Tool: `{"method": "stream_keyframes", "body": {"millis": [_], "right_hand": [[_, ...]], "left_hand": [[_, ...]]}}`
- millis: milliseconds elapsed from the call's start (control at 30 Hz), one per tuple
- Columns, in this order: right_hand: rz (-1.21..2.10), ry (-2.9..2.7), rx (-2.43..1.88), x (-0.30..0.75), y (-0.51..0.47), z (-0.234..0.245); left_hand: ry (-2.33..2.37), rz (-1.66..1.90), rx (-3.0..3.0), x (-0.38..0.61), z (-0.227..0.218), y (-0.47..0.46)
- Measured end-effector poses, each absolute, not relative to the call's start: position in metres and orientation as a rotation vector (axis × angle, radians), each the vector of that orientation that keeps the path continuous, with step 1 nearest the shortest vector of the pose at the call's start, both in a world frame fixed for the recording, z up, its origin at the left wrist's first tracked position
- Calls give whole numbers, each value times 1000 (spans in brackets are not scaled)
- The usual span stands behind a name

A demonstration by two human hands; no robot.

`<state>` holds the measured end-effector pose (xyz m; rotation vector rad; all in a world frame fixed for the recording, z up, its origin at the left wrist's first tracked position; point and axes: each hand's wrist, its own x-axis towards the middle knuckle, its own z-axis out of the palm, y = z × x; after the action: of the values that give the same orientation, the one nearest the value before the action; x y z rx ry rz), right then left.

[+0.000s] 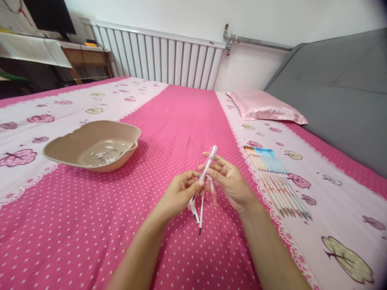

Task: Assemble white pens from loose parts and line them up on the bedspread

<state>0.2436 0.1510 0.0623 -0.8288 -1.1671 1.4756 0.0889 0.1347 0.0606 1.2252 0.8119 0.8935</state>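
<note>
My left hand (179,194) and my right hand (230,180) meet over the pink dotted bedspread (181,121). Both pinch a clear plastic pen barrel (209,162) that points up and away. A thin white refill with a dark tip (200,215) hangs down from under my left fingers, with other small pen parts beside it. A pale pink piece (212,192) lies under my right palm. Both hands are closed in a pinch.
A beige scalloped bowl (75,141) with small white bits in it sits at the left. Two rows of pens, one with blue caps (266,158) and one whitish (284,195), lie at the right. A pink pillow (266,105), grey headboard (338,88) and white radiator (157,56) stand behind.
</note>
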Motion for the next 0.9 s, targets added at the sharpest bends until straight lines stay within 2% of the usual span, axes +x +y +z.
{"method": "stream_keyframes", "body": {"millis": [267, 600, 900], "right_hand": [[1384, -1167, -936, 242, 150, 60], [1563, -1156, -756, 243, 146, 70], [1503, -1170, -808, 245, 150, 64]], "left_hand": [[861, 870, 1217, 90, 56, 136], [786, 893, 1183, 88, 65, 134], [810, 818, 1195, 87, 64, 132]]}}
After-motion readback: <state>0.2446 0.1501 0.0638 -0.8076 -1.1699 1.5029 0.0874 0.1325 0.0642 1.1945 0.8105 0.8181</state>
